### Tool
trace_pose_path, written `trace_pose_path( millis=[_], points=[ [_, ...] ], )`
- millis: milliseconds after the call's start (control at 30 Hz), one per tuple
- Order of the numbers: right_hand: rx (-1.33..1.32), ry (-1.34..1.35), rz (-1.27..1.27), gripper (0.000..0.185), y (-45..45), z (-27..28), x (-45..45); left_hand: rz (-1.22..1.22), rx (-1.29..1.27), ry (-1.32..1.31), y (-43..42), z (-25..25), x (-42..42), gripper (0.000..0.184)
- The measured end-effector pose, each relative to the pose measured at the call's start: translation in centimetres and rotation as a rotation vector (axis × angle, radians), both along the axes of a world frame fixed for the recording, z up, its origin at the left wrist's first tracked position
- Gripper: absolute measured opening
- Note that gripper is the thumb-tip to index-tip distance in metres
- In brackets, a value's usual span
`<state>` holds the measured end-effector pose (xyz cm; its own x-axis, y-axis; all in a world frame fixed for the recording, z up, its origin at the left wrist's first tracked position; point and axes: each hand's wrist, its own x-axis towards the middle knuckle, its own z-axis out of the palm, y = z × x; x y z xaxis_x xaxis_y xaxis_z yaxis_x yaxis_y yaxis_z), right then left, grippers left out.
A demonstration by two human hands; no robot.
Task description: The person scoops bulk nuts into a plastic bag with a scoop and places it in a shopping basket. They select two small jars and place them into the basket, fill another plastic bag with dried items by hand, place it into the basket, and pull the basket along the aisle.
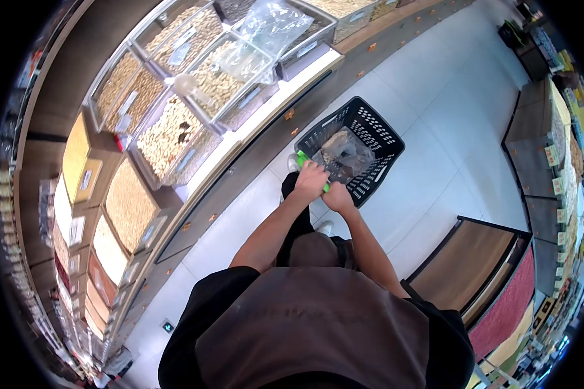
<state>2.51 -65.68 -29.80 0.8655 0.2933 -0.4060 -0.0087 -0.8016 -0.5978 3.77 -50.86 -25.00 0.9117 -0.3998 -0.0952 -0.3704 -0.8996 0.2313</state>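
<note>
My left hand [313, 179] has its fingers clamped around the green handle [302, 157] of the black basket [377, 131], just right of the frame's centre; my right hand [337, 196] curls shut on the handle's lower end. A clear bag [357, 155] lies inside. Both forearms reach upward, converging. I can't read the bin labels [128, 102] upper left, or my apron's [311, 337] faint lettering.

Transparent bins [194, 159] beside pale floor [438, 152]
</note>
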Motion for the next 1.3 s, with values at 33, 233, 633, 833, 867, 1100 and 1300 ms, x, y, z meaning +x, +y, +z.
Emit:
trace_pose_path(
  millis=[33,233,633,833,867,1100,1300],
  points=[
    [0.003,0.044,-0.055,0.036,-0.8,0.8,1.8,-0.020,-0.060,0.000,-0.6,0.4,1.9,0.026],
    [-0.174,0.049,-0.210,0.036,-6.2,3.0,10.5,-0.048,-0.920,0.183,-1.6,3.3,14.7,0.047],
    [-0.320,0.026,-0.341,0.027,-12.0,4.1,22.7,0.581,0.002,-0.487,14.7,9.5,37.1,0.043],
    [-0.286,-0.015,-0.330,0.027,-14.7,4.8,26.3,0.686,-0.306,-0.424,15.4,9.8,40.4,0.027],
    [-0.262,-0.002,-0.333,0.027,-14.9,4.6,26.6,0.713,-0.350,-0.432,15.1,10.4,41.2,0.029],
    [-0.252,-0.040,-0.289,0.026,-17.7,4.3,29.8,0.674,-0.512,-0.634,7.8,15.1,48.4,0.032],
    [-0.210,-0.045,-0.268,0.027,-20.3,4.5,32.1,0.452,-0.502,-0.527,-0.7,14.3,50.7,0.033]
  ],
)
